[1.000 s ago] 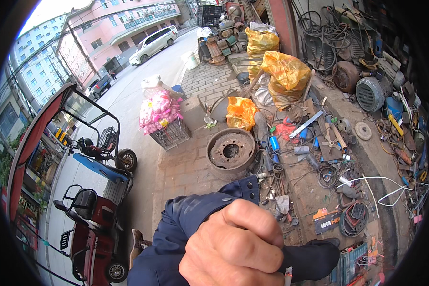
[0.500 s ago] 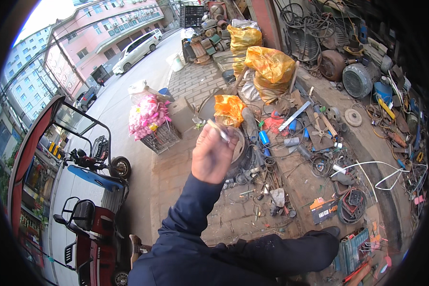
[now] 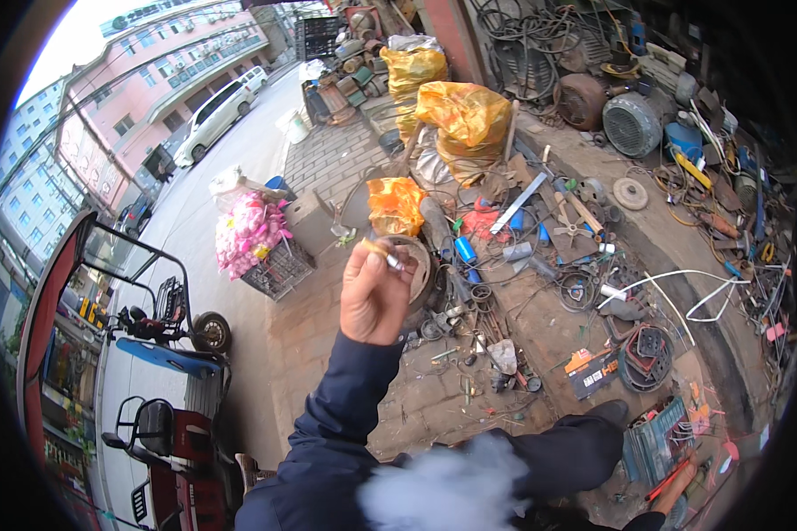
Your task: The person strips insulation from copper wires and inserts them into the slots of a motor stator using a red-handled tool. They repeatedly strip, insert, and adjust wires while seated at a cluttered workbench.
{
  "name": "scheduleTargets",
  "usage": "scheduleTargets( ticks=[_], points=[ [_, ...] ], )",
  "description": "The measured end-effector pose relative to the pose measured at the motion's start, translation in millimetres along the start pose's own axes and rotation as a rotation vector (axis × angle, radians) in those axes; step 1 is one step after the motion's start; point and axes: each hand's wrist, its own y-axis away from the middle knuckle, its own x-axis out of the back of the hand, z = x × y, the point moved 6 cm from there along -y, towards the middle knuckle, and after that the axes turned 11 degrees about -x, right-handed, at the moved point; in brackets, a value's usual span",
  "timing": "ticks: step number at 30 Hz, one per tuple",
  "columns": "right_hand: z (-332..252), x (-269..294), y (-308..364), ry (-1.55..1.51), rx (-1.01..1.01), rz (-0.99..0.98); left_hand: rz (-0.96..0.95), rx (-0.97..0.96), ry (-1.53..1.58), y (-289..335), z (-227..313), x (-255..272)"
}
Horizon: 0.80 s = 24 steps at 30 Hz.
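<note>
Left hand (image 3: 374,303), fingers pinching cigarette (image 3: 393,260): hold clear of sleeve (image 3: 350,382). Right hand (image 3: 677,487), near teal case (image 3: 644,445): finger state unclear.

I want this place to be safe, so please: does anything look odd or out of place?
Yes: a pale smoke cloud hangs before the dark clothing, hiding part of it; the left hand holds what looks like a cigarette.

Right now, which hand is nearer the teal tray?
Right. The right hand is by the lower-right edge of the teal tray; the left hand is well off, up and left of it, holding a cigarette.
</note>
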Motion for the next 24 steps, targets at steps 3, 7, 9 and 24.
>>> scheduleTargets(
  ticks=[3, 7, 9, 24],
  points=[
    [-1, 2, 0, -0.021, 0.010, -0.018, -0.176, -0.135, -0.183, 4, 9, -31],
    [-1, 9, -1, -0.034, 0.023, -0.033, -0.352, -0.324, -0.482, 13, 22, -75],
    [0, 13, -1, -0.041, 0.031, -0.037, -0.454, -0.426, -0.623, 17, 27, -97],
    [5, 23, 5, -0.057, 0.058, -0.053, -0.863, -0.672, -0.452, 72, 39, -248]
  ],
)
